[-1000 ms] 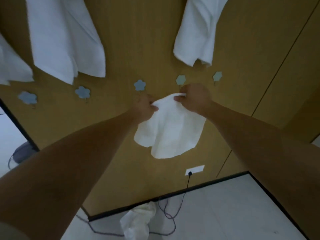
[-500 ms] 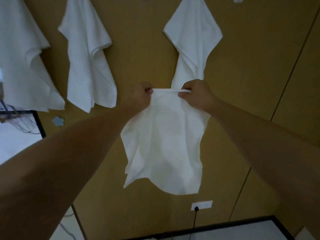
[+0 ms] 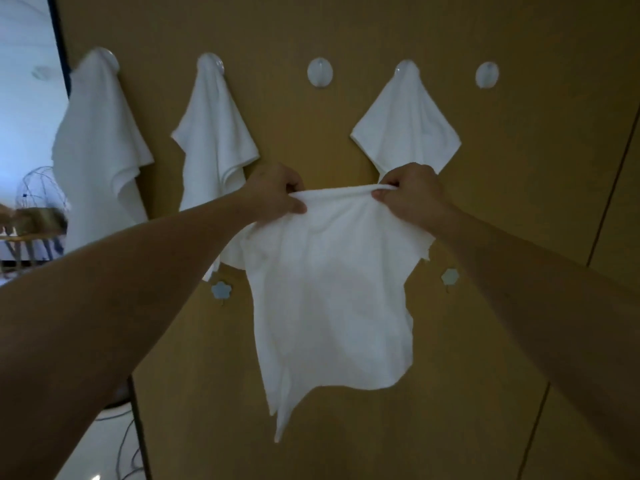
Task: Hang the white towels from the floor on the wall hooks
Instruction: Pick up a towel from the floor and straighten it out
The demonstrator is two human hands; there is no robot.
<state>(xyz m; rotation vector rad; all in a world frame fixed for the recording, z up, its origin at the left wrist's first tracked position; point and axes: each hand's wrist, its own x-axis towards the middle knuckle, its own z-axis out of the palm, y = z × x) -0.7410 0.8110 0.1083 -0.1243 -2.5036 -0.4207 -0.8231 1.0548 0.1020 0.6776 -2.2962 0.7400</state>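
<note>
Both hands [image 3: 277, 192] have raised the towel [image 3: 329, 289] nearer the hooks [image 3: 320, 72].

Bare round white wall hook [image 3: 320, 73]: open approach between hung white towel [image 3: 216, 133] and diamond-hung white towel [image 3: 405, 129]; second bare hook [image 3: 487, 74] further right.

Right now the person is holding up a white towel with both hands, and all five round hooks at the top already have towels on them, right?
Not quite. The head view shows both hands, left hand and right hand, holding the white towel, but only three round hooks carry towels. Two are bare: the middle hook and the far-right hook.
</note>
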